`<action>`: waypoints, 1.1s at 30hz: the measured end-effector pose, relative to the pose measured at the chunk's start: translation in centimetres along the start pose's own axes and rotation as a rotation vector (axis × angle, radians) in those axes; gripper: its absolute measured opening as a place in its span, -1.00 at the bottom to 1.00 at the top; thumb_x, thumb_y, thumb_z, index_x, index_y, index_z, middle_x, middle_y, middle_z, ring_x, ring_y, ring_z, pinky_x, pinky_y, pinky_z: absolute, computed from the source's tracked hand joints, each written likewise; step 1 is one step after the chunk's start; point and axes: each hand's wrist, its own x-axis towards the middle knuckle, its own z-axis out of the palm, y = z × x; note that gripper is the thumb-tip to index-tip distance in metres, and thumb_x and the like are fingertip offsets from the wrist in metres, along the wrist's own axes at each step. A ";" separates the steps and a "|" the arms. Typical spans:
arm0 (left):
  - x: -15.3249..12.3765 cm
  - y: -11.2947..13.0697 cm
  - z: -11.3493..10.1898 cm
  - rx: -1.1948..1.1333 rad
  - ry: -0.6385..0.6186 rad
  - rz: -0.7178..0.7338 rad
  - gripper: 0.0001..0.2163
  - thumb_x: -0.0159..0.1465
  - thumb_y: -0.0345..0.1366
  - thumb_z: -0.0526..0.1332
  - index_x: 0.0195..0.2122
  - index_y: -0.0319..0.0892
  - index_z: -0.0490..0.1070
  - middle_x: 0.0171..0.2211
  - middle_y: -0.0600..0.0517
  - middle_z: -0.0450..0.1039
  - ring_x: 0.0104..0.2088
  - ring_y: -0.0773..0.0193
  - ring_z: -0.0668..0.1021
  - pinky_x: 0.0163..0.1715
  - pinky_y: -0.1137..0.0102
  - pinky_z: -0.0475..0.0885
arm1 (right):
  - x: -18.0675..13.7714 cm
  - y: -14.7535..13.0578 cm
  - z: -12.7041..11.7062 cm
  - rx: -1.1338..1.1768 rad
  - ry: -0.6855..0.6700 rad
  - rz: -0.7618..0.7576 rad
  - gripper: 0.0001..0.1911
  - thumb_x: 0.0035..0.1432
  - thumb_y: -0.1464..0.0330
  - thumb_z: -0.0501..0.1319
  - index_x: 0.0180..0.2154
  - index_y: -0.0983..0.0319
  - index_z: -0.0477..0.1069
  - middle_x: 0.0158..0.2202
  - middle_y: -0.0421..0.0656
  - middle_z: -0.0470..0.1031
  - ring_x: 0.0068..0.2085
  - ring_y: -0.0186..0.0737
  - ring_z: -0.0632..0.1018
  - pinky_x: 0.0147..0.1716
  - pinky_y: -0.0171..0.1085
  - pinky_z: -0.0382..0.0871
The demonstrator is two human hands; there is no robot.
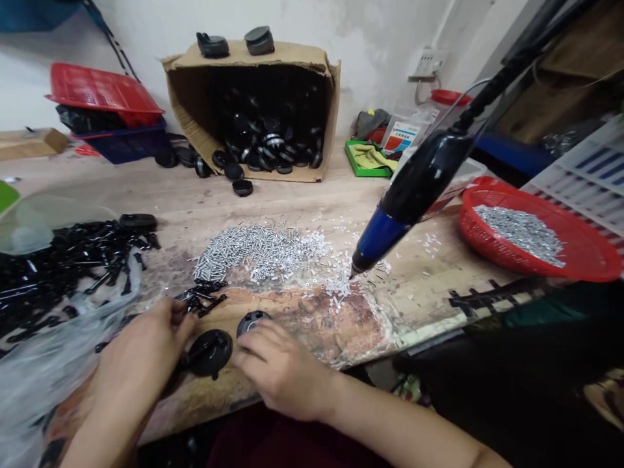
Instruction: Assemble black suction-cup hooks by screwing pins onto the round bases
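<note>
My left hand [149, 354] rests at the table's near edge, its fingers curled round the left side of a black round disc part [210, 351] lying flat on the table. Just to the right, my right hand [277, 369] has its fingers bent over a second, smaller black round part [251, 320], covering its lower half. A few small black pieces [202, 300] lie right above my left hand. A heap of small silver screws [258, 250] spreads across the table beyond both hands.
A blue and black electric screwdriver [414, 192] hangs tip-down over the screws. A red basket [570, 257] of screws sits right. A tipped cardboard box [195, 97] of black discs stands at the back. Black stick parts [63, 260] and clear plastic bags lie left.
</note>
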 end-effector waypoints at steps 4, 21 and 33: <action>-2.8 1.8 -0.5 -0.373 0.267 -0.045 -0.68 0.19 -0.13 0.13 -0.06 -0.10 0.39 -0.26 0.01 0.50 -0.33 0.20 0.51 -0.32 0.38 0.37 | -3.9 1.8 -1.9 -0.028 0.213 0.241 -0.74 0.19 0.56 0.05 -0.12 0.33 0.40 -0.18 -0.05 0.49 -0.15 -0.20 0.41 -0.13 -0.20 0.34; -6.1 9.5 3.8 -1.876 -0.523 -0.132 -0.73 0.10 -0.32 0.34 -0.19 -0.24 0.40 -0.33 0.01 0.45 -0.52 0.43 0.43 -0.63 0.52 0.38 | -3.2 10.2 -4.2 -0.426 -0.043 0.674 -0.80 0.18 0.49 0.12 -0.45 0.23 0.45 -0.35 -0.08 0.45 -0.23 -0.10 0.40 -0.25 -0.20 0.26; -5.8 8.2 3.3 -2.092 -0.633 -0.252 -0.72 0.09 -0.43 0.32 -0.17 -0.24 0.35 -0.38 0.01 0.46 -0.57 0.51 0.38 -0.66 0.60 0.28 | -1.7 3.9 -3.5 0.488 0.439 0.535 -0.96 0.17 0.42 0.17 -0.29 0.21 0.37 -0.28 -0.18 0.51 -0.25 -0.30 0.56 -0.23 -0.30 0.46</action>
